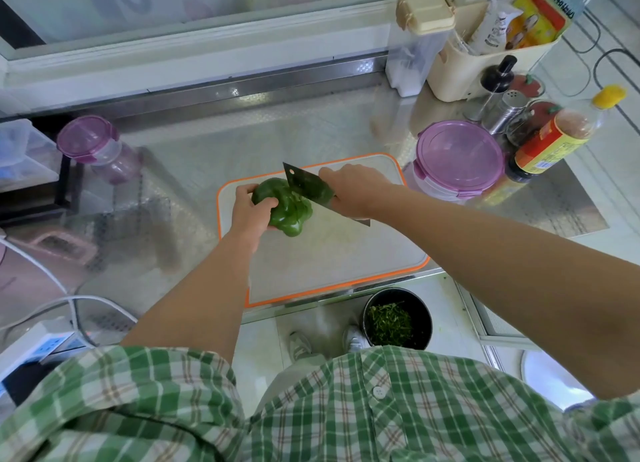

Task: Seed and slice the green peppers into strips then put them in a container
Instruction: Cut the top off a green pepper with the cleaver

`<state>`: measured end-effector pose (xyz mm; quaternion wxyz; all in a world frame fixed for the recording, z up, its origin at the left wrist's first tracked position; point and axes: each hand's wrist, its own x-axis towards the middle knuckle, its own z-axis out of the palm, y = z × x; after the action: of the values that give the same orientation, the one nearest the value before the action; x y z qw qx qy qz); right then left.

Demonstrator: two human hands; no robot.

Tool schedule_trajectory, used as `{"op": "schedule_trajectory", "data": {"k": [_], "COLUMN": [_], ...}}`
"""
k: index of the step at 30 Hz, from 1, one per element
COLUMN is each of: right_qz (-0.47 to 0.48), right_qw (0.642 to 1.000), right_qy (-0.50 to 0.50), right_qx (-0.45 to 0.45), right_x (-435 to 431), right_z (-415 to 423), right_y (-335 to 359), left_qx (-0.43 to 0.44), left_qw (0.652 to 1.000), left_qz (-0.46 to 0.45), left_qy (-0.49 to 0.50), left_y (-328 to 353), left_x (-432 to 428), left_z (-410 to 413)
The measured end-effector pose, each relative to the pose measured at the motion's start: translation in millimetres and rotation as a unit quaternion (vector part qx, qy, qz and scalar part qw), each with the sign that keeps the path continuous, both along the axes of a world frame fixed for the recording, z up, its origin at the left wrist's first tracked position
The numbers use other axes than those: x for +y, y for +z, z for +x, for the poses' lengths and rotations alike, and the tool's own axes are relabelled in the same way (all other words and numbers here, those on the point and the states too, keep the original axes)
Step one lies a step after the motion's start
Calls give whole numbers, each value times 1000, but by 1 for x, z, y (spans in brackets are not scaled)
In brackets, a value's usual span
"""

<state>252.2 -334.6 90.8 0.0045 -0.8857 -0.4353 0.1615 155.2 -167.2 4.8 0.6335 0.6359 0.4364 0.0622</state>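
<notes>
Glossy green pepper (289,207) on matt plastic board (332,250); embossed shiny metal counter (194,156).

Purple-lidded container (459,156) crowding cutting board (329,253) at right edge; sauce bottle (554,142) standing just beyond. Steel counter (207,149) lying open left of board.

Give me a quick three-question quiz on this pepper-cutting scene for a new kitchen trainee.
1. True or false: the pepper under the left hand is already cut into strips.
2. Which hand holds the knife? A: left hand. B: right hand.
3. Fill in: the round container to the right of the cutting board has its purple lid ____ (on/off).

Key: 1 false, the knife is only starting to cut into it; 2 B; 3 on.
</notes>
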Motion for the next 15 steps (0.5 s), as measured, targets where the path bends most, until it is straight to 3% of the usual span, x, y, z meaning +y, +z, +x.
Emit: {"op": "schedule_trajectory", "data": {"k": [15], "right_qz": [-16], "right_qw": [1000], "right_qy": [-2], "right_qx": [19], "right_x": [-1], "right_z": [-8], "right_y": [-5], "left_qx": [73], "left_qw": [993], "left_qz": [86], "left_qy": [-31], "left_y": [1], "left_x": [-7], "left_z": [16]}}
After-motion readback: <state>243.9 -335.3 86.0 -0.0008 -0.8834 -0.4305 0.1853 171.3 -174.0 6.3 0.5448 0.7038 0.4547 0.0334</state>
